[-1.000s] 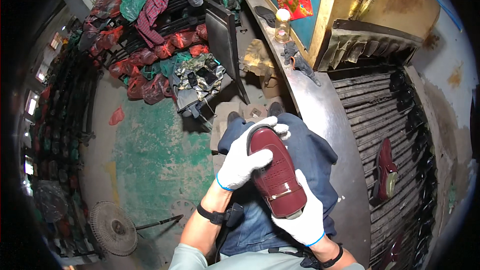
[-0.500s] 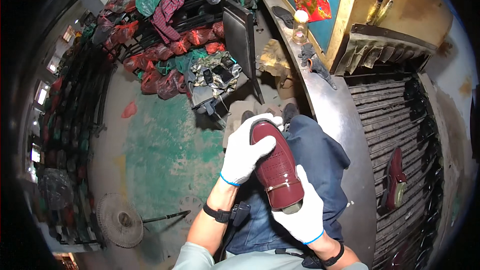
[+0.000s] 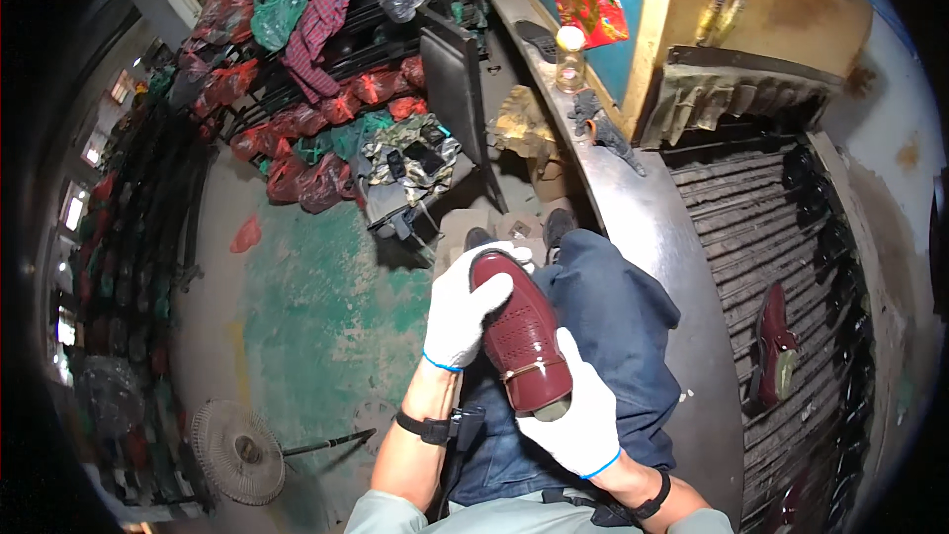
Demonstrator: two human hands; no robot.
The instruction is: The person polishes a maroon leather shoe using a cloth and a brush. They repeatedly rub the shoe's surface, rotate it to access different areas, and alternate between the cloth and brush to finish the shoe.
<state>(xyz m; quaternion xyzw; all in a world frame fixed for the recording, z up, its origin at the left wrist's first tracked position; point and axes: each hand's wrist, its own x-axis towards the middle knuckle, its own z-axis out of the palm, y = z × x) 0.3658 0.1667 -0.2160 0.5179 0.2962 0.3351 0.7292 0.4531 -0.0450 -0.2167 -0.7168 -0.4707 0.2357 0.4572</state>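
A glossy dark red shoe (image 3: 524, 332) with rows of small perforations is held above my lap, its toe pointing away from me. My left hand (image 3: 463, 307), in a white glove, wraps the toe end with the thumb across the upper. My right hand (image 3: 580, 403), gloved too, grips the heel end from below and the right side. A pale greenish piece (image 3: 554, 409) shows at the heel end, partly hidden by the right glove. The sole is mostly out of sight.
On my right runs a metal ledge (image 3: 652, 213) holding a grey glove (image 3: 605, 132) and a glass jar (image 3: 570, 59). Beyond it, another red shoe (image 3: 776, 341) lies on a slatted roller bed (image 3: 741, 237). A fan (image 3: 237, 452) stands at left; a chair (image 3: 457, 89) with clothing is ahead.
The whole view has shifted slightly, so the scene appears further left. Both hands keep the same hold on the shoe.
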